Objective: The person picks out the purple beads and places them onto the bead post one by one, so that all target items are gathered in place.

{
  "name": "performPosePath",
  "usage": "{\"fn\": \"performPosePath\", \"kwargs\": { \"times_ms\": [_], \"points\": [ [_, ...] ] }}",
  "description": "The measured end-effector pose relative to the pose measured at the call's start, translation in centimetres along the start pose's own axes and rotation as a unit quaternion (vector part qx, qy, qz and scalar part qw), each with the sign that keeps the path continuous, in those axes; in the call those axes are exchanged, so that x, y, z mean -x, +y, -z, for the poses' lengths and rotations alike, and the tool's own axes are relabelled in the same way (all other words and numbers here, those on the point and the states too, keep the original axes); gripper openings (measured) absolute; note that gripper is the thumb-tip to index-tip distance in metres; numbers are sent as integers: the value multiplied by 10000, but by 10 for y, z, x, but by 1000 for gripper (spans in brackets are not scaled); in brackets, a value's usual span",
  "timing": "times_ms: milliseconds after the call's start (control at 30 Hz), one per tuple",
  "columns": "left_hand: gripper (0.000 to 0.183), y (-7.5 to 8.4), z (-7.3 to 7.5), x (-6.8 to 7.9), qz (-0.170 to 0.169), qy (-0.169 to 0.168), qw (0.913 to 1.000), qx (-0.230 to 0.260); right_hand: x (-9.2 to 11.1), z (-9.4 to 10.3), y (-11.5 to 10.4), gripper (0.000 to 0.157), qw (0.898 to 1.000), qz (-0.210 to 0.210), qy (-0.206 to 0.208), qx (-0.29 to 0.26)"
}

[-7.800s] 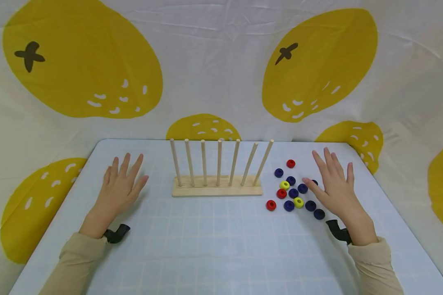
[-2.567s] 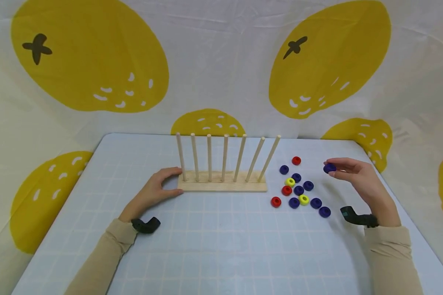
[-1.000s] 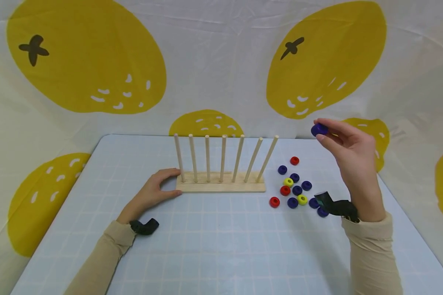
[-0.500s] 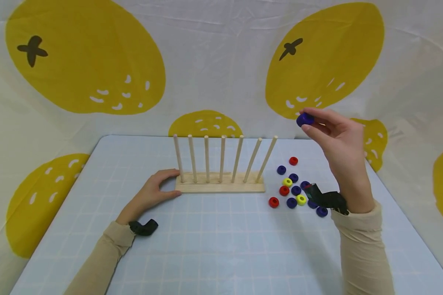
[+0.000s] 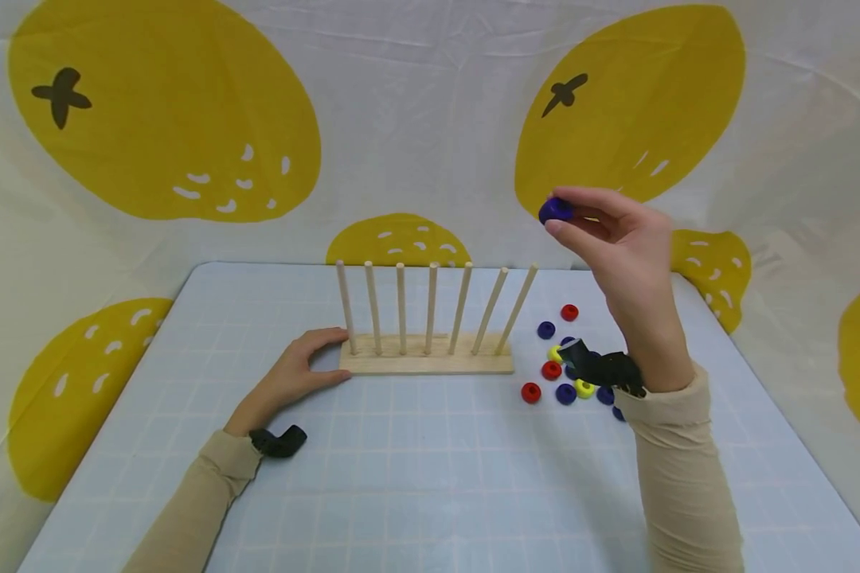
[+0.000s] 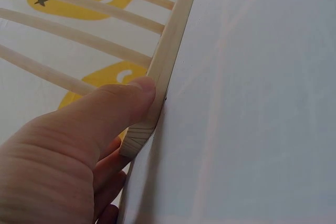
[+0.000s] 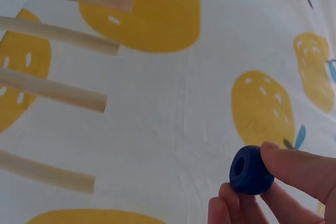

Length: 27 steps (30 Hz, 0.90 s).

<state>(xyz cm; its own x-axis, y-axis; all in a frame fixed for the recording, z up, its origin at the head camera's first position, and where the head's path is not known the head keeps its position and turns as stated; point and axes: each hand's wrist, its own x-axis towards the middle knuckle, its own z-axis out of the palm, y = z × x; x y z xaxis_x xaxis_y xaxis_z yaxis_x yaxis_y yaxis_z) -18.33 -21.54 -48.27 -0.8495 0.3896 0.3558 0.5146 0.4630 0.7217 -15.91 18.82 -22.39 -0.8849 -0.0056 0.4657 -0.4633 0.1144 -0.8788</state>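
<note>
A pale wooden rack with a row of several upright bare pegs stands on the table. My left hand grips the left end of its base, thumb on the front edge, as the left wrist view also shows at the base. Raised above the table, right of the pegs, my right hand pinches a blue ring-shaped bead between thumb and fingers. In the right wrist view the bead's hole faces left, toward the peg tips, apart from them.
Loose beads lie right of the rack: several blue ones, red ones and yellow ones. My right wrist and its black camera mount hide part of them. A fruit-print cloth hangs behind the table.
My right hand picked up a blue bead, raised it and carried it left toward the pegs. My left hand came to the rack's left end earlier and has stayed there.
</note>
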Motion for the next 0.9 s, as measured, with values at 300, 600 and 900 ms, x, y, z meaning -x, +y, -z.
{"fn": "performPosePath", "kwargs": {
  "times_ms": [300,600,900],
  "points": [
    [62,-4,-1,0,49,15,10000,40,-12,-25,-4,31,9996,92,-249,126],
    [60,-5,-2,-1,56,13,9999,82,-21,-50,1,28,9984,223,-518,91],
    [62,-2,-1,-1,53,4,10000,54,-32,-71,8,27,9969,113,-738,-246]
  ]
}}
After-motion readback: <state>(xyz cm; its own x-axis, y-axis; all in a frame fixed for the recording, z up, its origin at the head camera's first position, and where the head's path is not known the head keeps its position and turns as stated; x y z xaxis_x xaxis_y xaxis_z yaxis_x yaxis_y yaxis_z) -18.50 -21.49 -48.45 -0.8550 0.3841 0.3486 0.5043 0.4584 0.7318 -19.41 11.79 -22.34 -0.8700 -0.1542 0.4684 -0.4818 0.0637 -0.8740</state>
